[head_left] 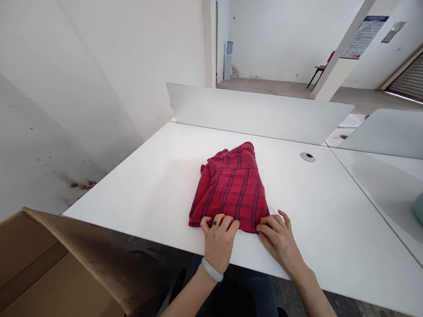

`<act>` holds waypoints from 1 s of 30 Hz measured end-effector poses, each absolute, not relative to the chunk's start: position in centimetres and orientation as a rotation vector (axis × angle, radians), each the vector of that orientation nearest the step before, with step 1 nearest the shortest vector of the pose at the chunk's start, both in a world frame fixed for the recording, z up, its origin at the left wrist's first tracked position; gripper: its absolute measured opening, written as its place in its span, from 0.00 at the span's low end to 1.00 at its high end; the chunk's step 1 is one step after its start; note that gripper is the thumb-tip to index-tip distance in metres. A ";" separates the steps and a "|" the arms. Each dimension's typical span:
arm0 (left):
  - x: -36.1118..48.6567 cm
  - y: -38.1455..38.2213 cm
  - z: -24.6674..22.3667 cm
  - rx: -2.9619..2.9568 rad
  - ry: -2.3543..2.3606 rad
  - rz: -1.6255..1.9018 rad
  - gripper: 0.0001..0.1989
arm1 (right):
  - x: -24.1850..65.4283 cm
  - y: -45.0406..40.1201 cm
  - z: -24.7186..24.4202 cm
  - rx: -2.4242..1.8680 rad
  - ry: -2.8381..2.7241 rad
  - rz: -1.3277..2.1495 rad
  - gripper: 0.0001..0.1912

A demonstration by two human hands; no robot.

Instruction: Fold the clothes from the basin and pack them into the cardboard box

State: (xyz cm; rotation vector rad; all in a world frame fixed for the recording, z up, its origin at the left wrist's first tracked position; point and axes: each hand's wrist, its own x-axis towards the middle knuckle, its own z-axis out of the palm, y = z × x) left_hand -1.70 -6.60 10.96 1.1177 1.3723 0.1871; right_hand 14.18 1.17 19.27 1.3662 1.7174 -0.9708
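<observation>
A red plaid cloth with dark blue lines (236,187), which looks like a folded garment, lies on the white table (155,176). Its far end is narrower and bunched, with loose folds along the left side. My left hand (220,237), wearing a ring and a pale bangle, has its fingers curled onto the cloth's near edge. At the near right corner, my right hand (277,233) pinches the fabric between thumb and fingers.
An open cardboard box (76,259) stands at the lower left, beside the table's front edge. A low frosted divider (257,114) runs along the back. Right of the cloth is a round cable grommet (308,157). A teal object (419,207) shows at the right edge.
</observation>
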 end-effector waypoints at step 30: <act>-2.5 -5.0 6.4 1.138 1.260 -0.059 0.27 | 14.6 1.5 19.0 1.559 1.410 -1.198 0.08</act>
